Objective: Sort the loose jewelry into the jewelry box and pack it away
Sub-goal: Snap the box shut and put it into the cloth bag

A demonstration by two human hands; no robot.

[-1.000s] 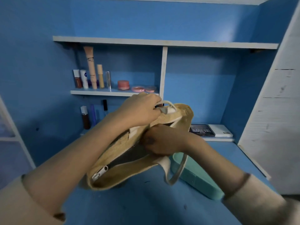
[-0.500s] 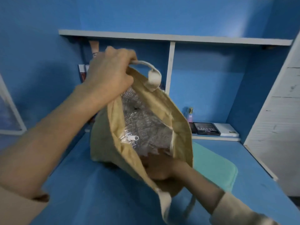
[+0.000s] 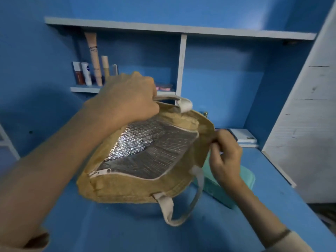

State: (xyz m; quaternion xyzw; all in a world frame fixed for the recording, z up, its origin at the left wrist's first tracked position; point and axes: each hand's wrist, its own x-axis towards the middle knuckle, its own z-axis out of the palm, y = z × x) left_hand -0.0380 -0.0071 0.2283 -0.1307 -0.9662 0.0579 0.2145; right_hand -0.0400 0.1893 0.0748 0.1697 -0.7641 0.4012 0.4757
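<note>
Right hand (image 3: pixel 225 157) now outside the bag (image 3: pixel 127 190), fingers pinched on its rim; left hand (image 3: pixel 127 100), fingers round a handle (image 3: pixel 183 104).

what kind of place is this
Likely a home vanity or dressing nook: blue wall shelves hold makeup tubes and pink compacts, with a blue desk below. The left hand and right hand hold an open bag.

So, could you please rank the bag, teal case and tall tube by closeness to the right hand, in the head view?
1. Bag: the right hand pinches its rim.
2. Teal case: just beneath the hand.
3. Tall tube: back shelf, far left.
</note>
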